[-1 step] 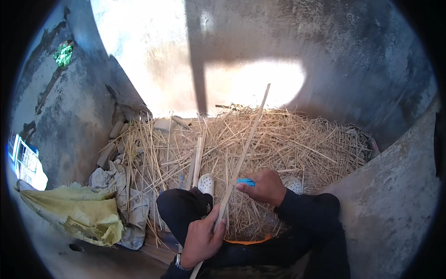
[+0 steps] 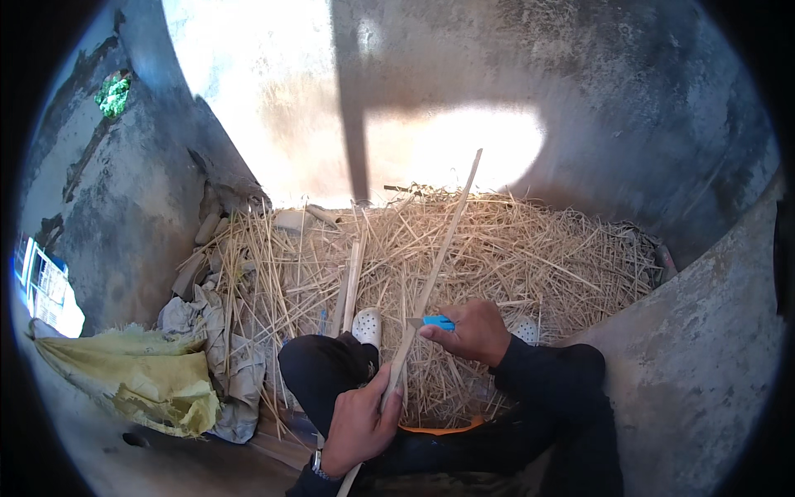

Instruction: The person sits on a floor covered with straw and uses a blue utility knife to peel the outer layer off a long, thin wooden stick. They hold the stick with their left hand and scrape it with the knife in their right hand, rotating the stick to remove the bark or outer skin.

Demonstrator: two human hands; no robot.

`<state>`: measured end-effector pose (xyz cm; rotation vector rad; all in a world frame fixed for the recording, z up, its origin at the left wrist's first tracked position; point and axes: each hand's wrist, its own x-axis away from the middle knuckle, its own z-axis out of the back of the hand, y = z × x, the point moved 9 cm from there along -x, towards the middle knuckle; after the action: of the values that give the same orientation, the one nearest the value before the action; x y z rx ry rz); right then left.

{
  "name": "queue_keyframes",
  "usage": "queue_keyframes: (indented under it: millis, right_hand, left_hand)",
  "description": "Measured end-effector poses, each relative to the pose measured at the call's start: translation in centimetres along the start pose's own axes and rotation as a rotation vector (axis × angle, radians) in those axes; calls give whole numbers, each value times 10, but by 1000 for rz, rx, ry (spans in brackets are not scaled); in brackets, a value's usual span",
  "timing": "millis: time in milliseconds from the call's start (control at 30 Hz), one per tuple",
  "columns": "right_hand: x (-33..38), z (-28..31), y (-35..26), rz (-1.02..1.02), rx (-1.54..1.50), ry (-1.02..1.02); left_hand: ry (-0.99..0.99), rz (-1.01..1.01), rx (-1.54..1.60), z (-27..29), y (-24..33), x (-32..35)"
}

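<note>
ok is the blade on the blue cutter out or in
Out: a grey blade shows beyond the blue handle in the right hand.

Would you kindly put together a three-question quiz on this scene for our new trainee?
1. Which hand holds the blue-handled knife?
2. True or false: neither hand touches the long pale strip.
3. What colour is the ragged-edged cloth on the left of the view: (a) red, (b) yellow, (c) black?

Key:
1. The right hand.
2. False; the left hand grips it.
3. (b)
</note>
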<state>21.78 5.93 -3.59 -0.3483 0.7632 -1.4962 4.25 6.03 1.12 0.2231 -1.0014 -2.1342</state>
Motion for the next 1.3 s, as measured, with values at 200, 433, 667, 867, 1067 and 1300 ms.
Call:
queue_keyframes:
  millis: [200,433,667,867,1067,1300]
  right_hand:
    - [-4,-1,0,55,40,85]
    - [-13,29,16,-19,135,188]
    - [16,-8,-16,129,38,95]
    - [-3,13,-1,116,155,197]
    - [-16,12,42,-47,111,236]
    - [2,-7,-8,188,134,156]
  left_hand:
    - [60,-35,-26,2,-2,1]
    - [49,-10,66,-1,-1,3]
    - [55,-45,103,-1,-4,7]
    - [80,-94,-11,4,3,-3]
    - [55,-19,62,-6,-12,12]
    - [95,-56,76,2,-9,4]
